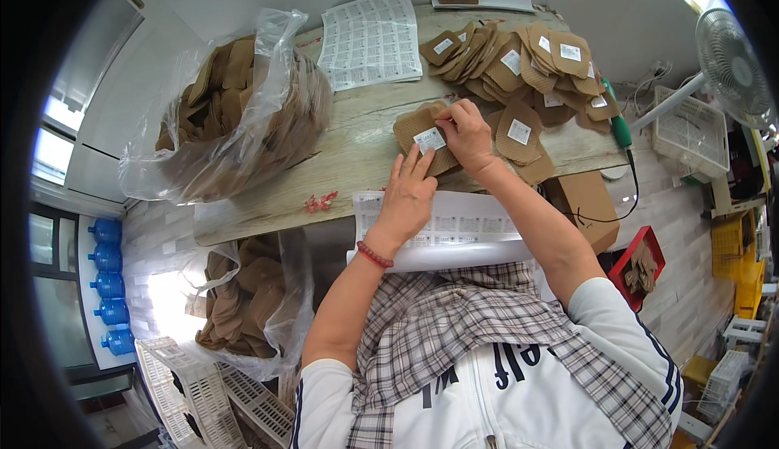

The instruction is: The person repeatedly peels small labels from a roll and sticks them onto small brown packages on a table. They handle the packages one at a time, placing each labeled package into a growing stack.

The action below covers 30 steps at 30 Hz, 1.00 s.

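Observation:
A brown ribbed pad (414, 120) with rounded corners lies on the table in front of me, with a small white printed label (429, 139) on it. The fingers of my left hand (408, 196) are stretched out, their tips touching the pad by the label's lower edge. My right hand (468, 135) is closed in a pinch at the label's upper right corner; what its fingertips hold is too small to make out. A sheet of printed labels (462, 220) lies at the table's near edge under my forearms, its lower part curling up.
A pile of labelled pads (519, 60) fills the table's far right, beside a green-handled corded tool (618, 124). Another label sheet (369, 39) lies at the back. A clear plastic bag (300, 108) of pads stands left. To the right are a fan (734, 64) and a red bin (659, 246).

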Each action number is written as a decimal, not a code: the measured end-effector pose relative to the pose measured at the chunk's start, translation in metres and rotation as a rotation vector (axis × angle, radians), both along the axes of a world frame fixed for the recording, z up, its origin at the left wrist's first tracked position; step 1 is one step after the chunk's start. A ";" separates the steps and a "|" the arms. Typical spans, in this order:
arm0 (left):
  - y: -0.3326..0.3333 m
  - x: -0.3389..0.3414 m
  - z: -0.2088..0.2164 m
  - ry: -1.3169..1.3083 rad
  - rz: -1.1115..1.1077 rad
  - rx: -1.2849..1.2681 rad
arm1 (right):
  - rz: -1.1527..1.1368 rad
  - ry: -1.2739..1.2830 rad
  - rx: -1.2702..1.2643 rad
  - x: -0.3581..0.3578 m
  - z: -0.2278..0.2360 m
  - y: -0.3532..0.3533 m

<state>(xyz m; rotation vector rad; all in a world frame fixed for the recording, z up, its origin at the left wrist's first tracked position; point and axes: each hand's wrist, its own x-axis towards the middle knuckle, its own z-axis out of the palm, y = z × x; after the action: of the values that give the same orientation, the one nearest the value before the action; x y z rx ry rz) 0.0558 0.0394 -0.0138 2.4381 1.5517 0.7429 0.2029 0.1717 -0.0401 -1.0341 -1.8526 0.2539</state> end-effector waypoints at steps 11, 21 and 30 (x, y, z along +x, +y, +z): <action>-0.004 -0.007 -0.009 -0.049 0.023 0.077 | -0.143 0.530 -0.234 0.021 0.030 -0.001; -0.031 0.003 0.017 -0.198 0.137 -0.236 | -0.189 -0.097 0.368 0.100 0.071 -0.059; -0.020 -0.010 0.004 -0.612 0.200 -0.635 | 0.129 -0.018 0.026 0.034 0.018 -0.142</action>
<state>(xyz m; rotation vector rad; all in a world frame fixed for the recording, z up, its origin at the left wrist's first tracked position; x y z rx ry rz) 0.0462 0.0193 -0.0101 1.4465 1.4783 0.7725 0.2368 0.0298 -0.0221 -0.9032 -1.9374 0.2971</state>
